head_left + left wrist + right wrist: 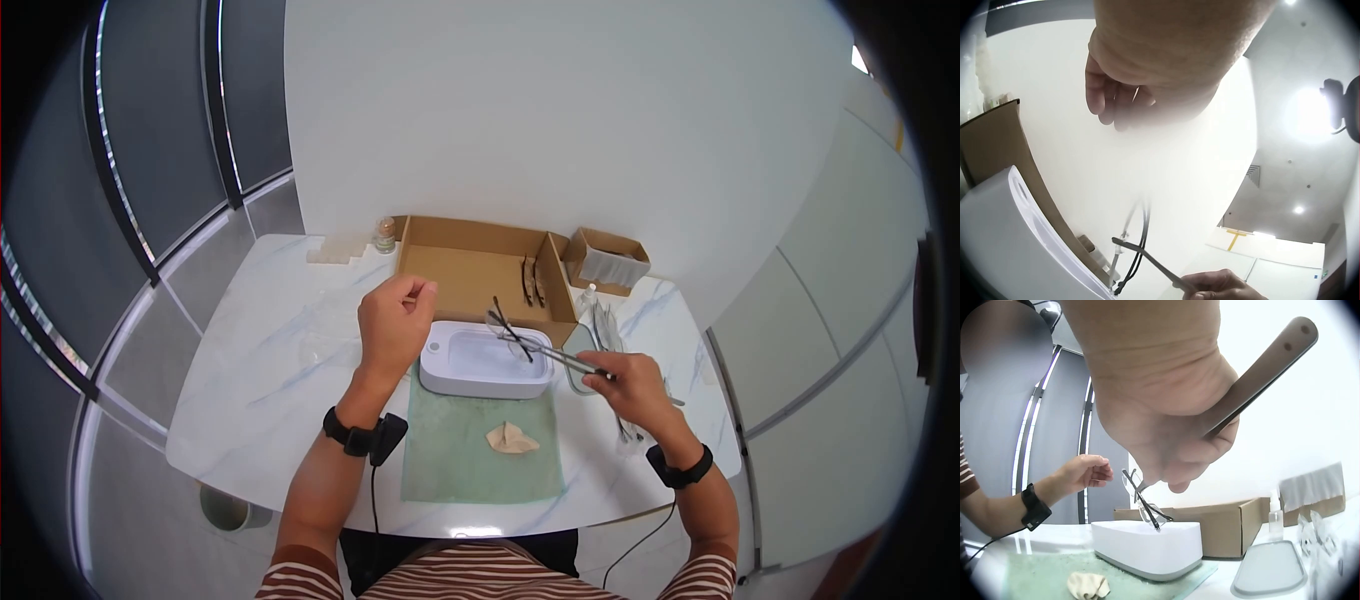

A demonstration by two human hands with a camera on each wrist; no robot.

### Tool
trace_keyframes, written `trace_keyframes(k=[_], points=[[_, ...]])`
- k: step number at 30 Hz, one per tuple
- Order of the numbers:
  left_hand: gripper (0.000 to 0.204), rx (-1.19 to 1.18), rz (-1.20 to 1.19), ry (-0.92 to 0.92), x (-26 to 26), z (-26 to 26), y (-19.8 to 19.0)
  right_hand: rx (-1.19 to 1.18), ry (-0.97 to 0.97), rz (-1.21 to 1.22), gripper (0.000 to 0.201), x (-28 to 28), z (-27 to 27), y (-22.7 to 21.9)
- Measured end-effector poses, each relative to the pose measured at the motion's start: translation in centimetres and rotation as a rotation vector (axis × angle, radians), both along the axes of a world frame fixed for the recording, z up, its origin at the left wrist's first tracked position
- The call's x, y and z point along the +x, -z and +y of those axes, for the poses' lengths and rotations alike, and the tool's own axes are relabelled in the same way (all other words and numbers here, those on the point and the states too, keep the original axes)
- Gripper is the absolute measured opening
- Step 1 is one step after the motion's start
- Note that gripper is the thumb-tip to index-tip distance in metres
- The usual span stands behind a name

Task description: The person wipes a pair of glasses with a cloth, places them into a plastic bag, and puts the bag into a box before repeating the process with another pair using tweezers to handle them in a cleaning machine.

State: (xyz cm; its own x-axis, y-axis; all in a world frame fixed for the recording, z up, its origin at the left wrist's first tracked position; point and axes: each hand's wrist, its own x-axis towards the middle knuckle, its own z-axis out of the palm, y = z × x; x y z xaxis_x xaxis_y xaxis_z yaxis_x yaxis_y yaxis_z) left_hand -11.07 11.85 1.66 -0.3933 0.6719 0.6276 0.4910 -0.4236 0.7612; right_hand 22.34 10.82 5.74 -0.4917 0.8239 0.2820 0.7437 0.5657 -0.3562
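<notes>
My right hand [634,385] grips long metal tweezers [1260,378], whose tips hold a pair of eyeglasses [504,319] with dark temples. The glasses are tilted above the white cleaning tank [475,384], overlapping its basin in the head view. In the right wrist view their lower ends show close over the tank's rim. My left hand [393,322] is raised beside the tank's left end, fingers loosely curled and nothing in them. On the green mat [450,470] in front of the tank lies a crumpled beige cloth [512,438].
Behind the tank stands a shallow cardboard box [455,262] with folded glasses [528,282] inside. A smaller box [607,258], a spray bottle [1275,519], a grey-rimmed lid [1269,569] and clear plastic packets [606,330] are at right. A small jar [385,237] stands back left.
</notes>
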Motion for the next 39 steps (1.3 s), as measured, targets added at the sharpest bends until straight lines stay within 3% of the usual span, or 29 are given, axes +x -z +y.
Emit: trace_keyframes(k=[3,8,10,17,24,30,32,33,35,39], points=[[0.014,-0.009,-0.020,0.001,-0.1,-0.4,0.0,0.065,-0.018,-0.010,0.029,-0.5,-1.6,-2.7],[0.014,-0.004,-0.064,0.031,-0.1,-0.4,-0.6,0.091,-0.174,-0.313,0.027,-1.3,-4.1,-5.4],[0.015,0.003,-0.057,0.030,-0.1,-0.4,-0.7,0.045,-0.218,-0.531,0.027,-2.4,-4.4,-5.6],[0.015,-0.004,-0.059,0.037,-0.2,-0.8,-1.0,-0.026,-0.249,-0.657,0.029,-4.6,-1.9,-1.6],[0.015,-0.036,-0.030,0.031,-0.2,-0.7,-0.8,-0.085,-0.251,-0.697,0.032,-4.8,-1.0,-2.1],[0.015,0.012,-0.036,0.041,-0.1,-0.7,-0.7,-0.134,-0.191,-0.509,0.035,-2.4,-2.2,-4.3],[0.014,0.032,-0.049,0.047,0.1,-0.5,-0.7,-0.173,-0.059,-0.096,0.039,-1.1,-3.1,-4.0],[0.014,0.041,-0.054,0.069,0.2,-0.5,-0.7,-0.165,-0.037,-0.099,0.039,-0.4,-3.4,-3.4],[0.014,0.023,-0.060,0.066,0.3,-0.7,-0.8,-0.164,0.145,0.297,0.043,1.3,-3.8,-0.8],[0.014,0.006,-0.063,0.089,0.7,-1.0,-1.1,-0.316,0.453,0.470,0.048,2.5,-3.9,4.2]])
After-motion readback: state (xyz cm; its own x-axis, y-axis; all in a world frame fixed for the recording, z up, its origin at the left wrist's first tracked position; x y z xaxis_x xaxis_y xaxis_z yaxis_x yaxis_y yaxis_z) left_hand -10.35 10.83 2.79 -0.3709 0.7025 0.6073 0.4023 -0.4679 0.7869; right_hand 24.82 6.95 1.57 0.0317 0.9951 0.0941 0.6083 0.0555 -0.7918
